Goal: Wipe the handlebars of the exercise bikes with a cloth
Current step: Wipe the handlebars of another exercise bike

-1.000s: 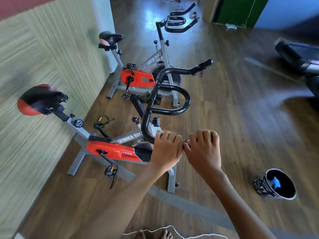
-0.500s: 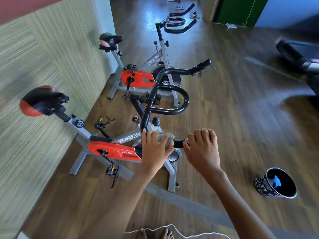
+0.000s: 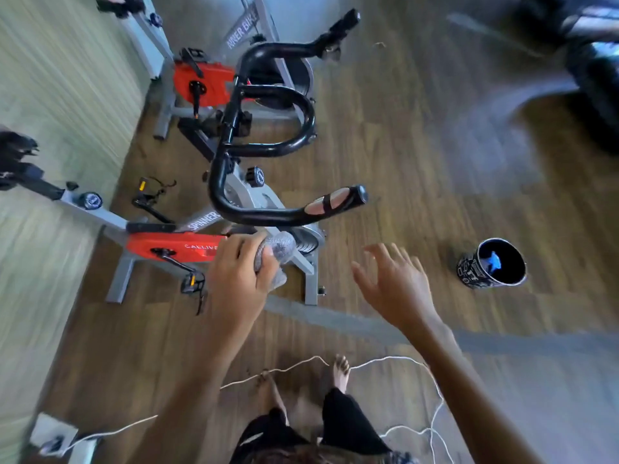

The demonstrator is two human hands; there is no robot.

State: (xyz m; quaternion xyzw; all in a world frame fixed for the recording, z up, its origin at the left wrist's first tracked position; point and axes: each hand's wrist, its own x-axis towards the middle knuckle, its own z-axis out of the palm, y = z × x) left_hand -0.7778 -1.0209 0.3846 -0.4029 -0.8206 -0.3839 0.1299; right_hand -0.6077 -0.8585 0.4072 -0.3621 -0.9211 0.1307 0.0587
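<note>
Head view, motion-blurred. Left hand [image 3: 239, 279]: fingers curled round a bunched grey cloth [image 3: 277, 250], which bulges out past the fingers toward the bike. The cloth sits just under the near curve of the black handlebars [image 3: 268, 218]. Whether cloth and bar touch cannot be settled, as the blur is too strong there. Right hand [image 3: 395, 286]: fingers spread and straight, holding nothing, in the air off the bar, below and to the right of the near grip end [image 3: 360, 195].

The handlebars belong to the near bike [image 3: 174, 247]: grey frame lettered SPINNER, red side cover lettered CALLIVE. The tube runs from the near grip end round a bend, up past an inner loop [image 3: 303, 122], and on to a far grip end [image 3: 346, 21]. Two pale patches on the near grip are crossed by a dark band.

Far bike [image 3: 204, 80]: grey frame, red cover, standing behind the near one. Both bikes stand along the floor's left edge by the green wall [image 3: 50, 78].

Floor [image 3: 418, 145]: dark wood planks. A black patterned container [image 3: 469, 275] stands upright toward the right edge, well apart from the right hand, with a blue item [image 3: 493, 261] inside. A white cord [image 3: 433, 383] loops along the floor's near edge, running past two bare feet [image 3: 341, 370]. A dark blurred machine [image 3: 599, 82] sits at the far right corner.
</note>
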